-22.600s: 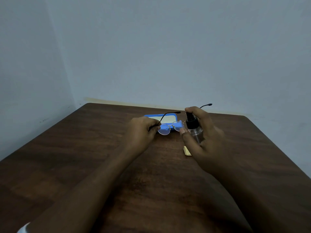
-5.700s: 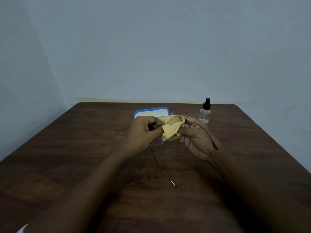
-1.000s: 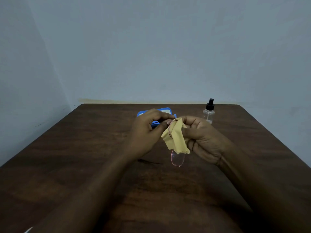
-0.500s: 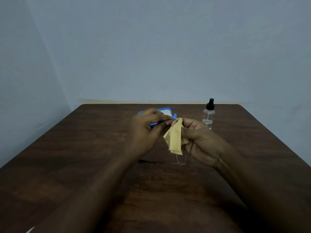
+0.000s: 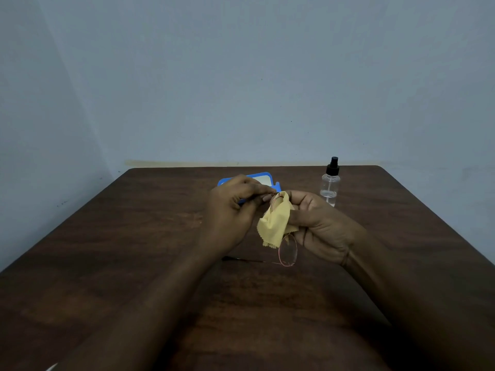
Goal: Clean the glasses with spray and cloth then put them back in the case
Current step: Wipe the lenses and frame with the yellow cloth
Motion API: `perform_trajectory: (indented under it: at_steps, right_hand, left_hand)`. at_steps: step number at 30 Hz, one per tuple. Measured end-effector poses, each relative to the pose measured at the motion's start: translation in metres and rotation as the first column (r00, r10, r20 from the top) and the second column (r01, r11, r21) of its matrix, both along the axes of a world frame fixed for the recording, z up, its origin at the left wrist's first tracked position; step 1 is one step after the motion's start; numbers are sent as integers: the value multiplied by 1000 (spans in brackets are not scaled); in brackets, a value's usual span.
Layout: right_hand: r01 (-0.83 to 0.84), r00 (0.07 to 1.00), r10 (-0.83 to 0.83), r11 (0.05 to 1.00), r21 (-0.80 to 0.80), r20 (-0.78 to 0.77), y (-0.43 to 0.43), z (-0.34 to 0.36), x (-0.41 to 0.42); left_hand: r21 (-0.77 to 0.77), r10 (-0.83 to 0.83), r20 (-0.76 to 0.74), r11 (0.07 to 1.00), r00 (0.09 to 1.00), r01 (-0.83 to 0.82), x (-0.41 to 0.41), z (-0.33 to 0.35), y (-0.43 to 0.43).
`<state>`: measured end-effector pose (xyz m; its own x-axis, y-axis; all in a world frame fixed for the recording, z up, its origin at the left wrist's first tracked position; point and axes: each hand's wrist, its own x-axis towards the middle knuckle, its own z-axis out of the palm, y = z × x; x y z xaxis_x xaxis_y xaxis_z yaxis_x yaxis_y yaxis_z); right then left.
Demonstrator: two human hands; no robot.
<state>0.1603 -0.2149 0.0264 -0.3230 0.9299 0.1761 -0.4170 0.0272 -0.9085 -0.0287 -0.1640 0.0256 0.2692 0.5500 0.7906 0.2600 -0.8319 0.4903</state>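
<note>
both hands are raised over the dark wooden table (image 5: 134, 250): the left hand (image 5: 230, 218) pinches the thin-rimmed round glasses (image 5: 288, 250) at the top, and the right hand (image 5: 318, 226) grips the yellow cloth (image 5: 274, 224) wrapped on the upper lens. the lower lens hangs free, with the blue case (image 5: 265, 179) lying open behind the hands and the clear spray bottle (image 5: 330, 184) standing upright to the right.

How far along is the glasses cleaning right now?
Spraying looks done: the spray bottle stands untouched on the table. In hand: left hand pinches the glasses by the frame, right hand presses the yellow cloth on one lens. Left: possibly the bare lower lens, then returning them to the blue case behind.
</note>
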Motion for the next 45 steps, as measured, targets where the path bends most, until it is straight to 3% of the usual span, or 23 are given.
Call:
perform_trajectory:
  at_steps: [14, 22, 25, 29, 32, 35, 38, 42, 45]
  right_hand:
    - [118, 992, -117, 993, -18, 47, -2, 14, 15]
    - [343, 928, -358, 929, 141, 103, 2, 17, 18]
    - [374, 923, -382, 919, 127, 43, 4, 18, 19]
    - [412, 896, -389, 909, 70, -215, 8, 27, 36]
    - [440, 826, -414, 898, -20, -384, 10, 33, 51]
    - [440, 764, -452, 887, -141, -459, 10, 33, 60]
    - [387, 825, -415, 910, -150, -384, 10, 31, 59]
    - [292, 954, -297, 952, -96, -37, 7, 23, 43]
    - [240, 966, -251, 959, -153, -57, 5, 18, 32]
  left_hand:
    - [-230, -67, 263, 964, 962, 130, -1, 10, -5]
    - [-273, -175, 153, 938, 973, 212, -6, 19, -14]
    - [-284, -185, 189, 930, 964, 234, -9, 22, -12]
    - [-342, -176, 321, 895, 930, 287, -12, 26, -6]
    - [-385, -128, 448, 866, 885, 320, -19, 29, 4]
    - [-412, -38, 559, 854, 829, 317, -21, 28, 9]
    - [-418, 56, 621, 867, 782, 270, -18, 26, 10]
    - [-408, 82, 618, 884, 782, 229, -13, 22, 8]
    - [-373, 60, 568, 908, 821, 192, -9, 19, 3]
